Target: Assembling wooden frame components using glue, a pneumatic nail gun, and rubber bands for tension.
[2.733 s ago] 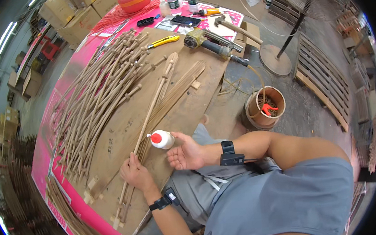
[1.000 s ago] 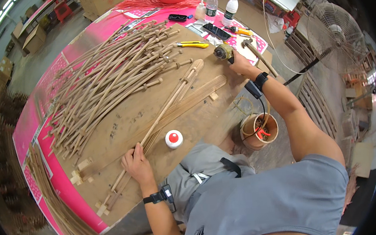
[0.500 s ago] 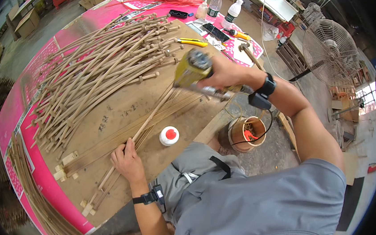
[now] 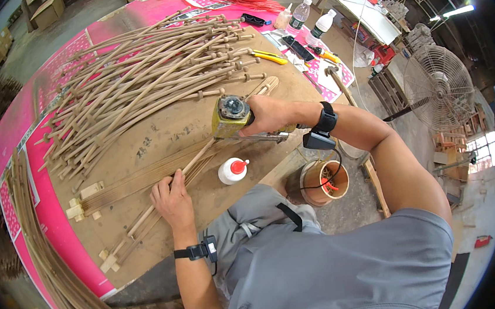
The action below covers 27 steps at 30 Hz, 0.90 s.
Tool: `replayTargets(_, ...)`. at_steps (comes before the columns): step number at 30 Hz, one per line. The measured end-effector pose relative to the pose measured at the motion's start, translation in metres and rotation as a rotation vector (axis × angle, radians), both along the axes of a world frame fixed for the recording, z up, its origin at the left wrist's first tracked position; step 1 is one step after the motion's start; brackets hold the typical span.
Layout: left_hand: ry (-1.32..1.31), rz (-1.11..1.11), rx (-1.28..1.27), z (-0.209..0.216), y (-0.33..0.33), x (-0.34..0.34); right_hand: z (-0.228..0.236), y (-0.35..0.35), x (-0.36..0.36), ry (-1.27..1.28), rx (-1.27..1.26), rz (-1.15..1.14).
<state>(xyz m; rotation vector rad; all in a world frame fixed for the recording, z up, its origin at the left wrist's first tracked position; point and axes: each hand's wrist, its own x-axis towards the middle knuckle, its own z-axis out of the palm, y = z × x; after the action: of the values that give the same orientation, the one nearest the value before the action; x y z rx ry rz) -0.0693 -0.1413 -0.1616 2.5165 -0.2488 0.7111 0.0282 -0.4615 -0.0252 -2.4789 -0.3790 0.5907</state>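
My right hand [image 4: 270, 115] is closed round the grip of a yellow nail gun [image 4: 221, 124]. The gun's nose, partly hidden under its body, is at the upper end of a light wooden rod [image 4: 200, 154]. Lower along that rod, my left hand [image 4: 173, 201] presses it with curled fingers; its thumb side is partly hidden. Thin brown strips [image 4: 137, 174] lie beside the rod, over the brown board [image 4: 156, 118]. Small wooden blocks [image 4: 109, 260] sit at the strips' lower left ends. A white bottle with a red cap [image 4: 233, 170] stands just right of the rod.
A heap of knobbed wooden rods [image 4: 140, 75] covers the board's far side. Long strips [image 4: 49, 248] hang over the left edge. A yellow cutter [image 4: 269, 57], a hammer [image 4: 338, 82] and plastic bottles [image 4: 323, 24] lie or stand far right. Near my leg stands a wooden bucket [image 4: 315, 184].
The nail gun has come down and left in my right hand, from a blurred, raised pose to the rod. My left hand stays on the rod. The whole view has shifted slightly.
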Motion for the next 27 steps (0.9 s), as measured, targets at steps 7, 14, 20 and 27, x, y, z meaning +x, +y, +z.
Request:
replayTargets(7,0.006,0.006,0.015,0.003,-0.003,0.001,0.009,0.003,0.001,0.001,-0.022,0.006)
replayTargets(14,0.000,0.013,0.016,0.001,-0.001,0.001,0.002,-0.002,0.006,0.031,-0.065,0.066)
replayTargets(20,0.007,-0.004,-0.003,0.005,-0.002,0.001,0.009,0.000,0.005,0.048,-0.081,0.070)
replayTargets(27,0.001,0.002,0.000,0.005,-0.002,0.000,0.010,-0.003,0.007,0.053,-0.083,0.100)
